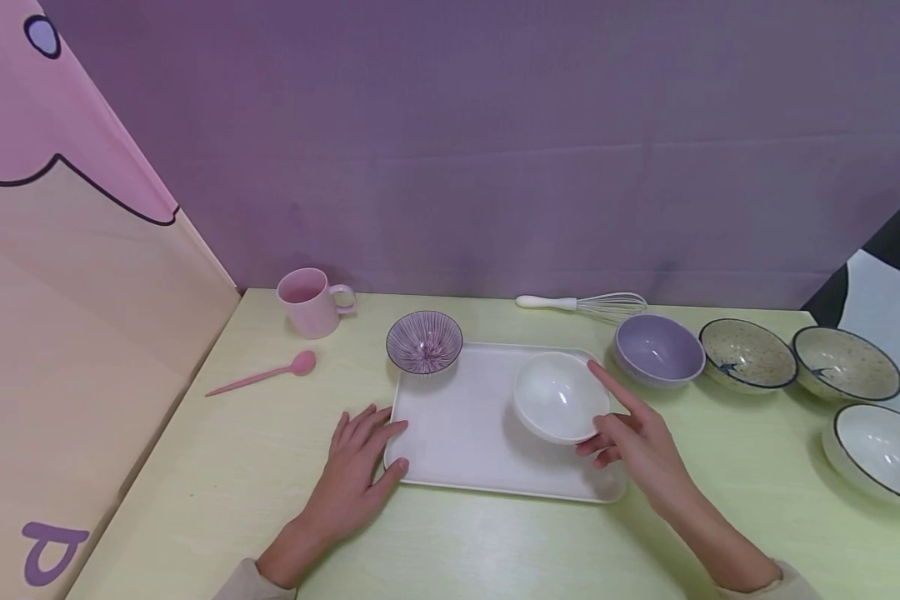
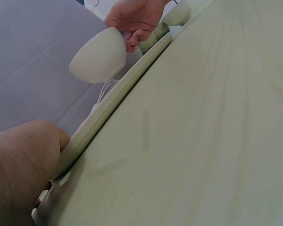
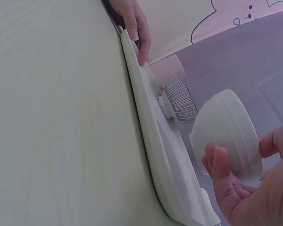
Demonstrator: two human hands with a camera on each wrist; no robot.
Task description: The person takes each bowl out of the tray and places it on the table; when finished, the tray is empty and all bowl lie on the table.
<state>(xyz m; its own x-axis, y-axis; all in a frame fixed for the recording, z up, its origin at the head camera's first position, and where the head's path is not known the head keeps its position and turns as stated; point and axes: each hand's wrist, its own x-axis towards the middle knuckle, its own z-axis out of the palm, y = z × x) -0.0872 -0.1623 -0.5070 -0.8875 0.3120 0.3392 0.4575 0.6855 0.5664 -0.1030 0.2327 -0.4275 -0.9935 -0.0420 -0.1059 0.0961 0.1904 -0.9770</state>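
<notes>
A plain white bowl (image 1: 561, 397) hangs tilted above the right half of a white rectangular tray (image 1: 450, 450). My right hand (image 1: 637, 450) holds it by its right side, index finger along the rim and other fingers beneath, as the right wrist view shows the bowl (image 3: 224, 134) off the tray. At the tray's left edge, my left hand (image 1: 356, 467) rests with spread fingers touching the rim. A purple-striped bowl (image 1: 424, 342) stands at the tray's back left corner.
Behind on the left are a pink mug (image 1: 311, 304) and a pink spoon (image 1: 270, 375). A whisk (image 1: 585, 304) lies near the back edge. Right of the tray stand a purple bowl (image 1: 660, 350), two speckled bowls (image 1: 750, 358) and a dark-rimmed white bowl (image 1: 881, 454).
</notes>
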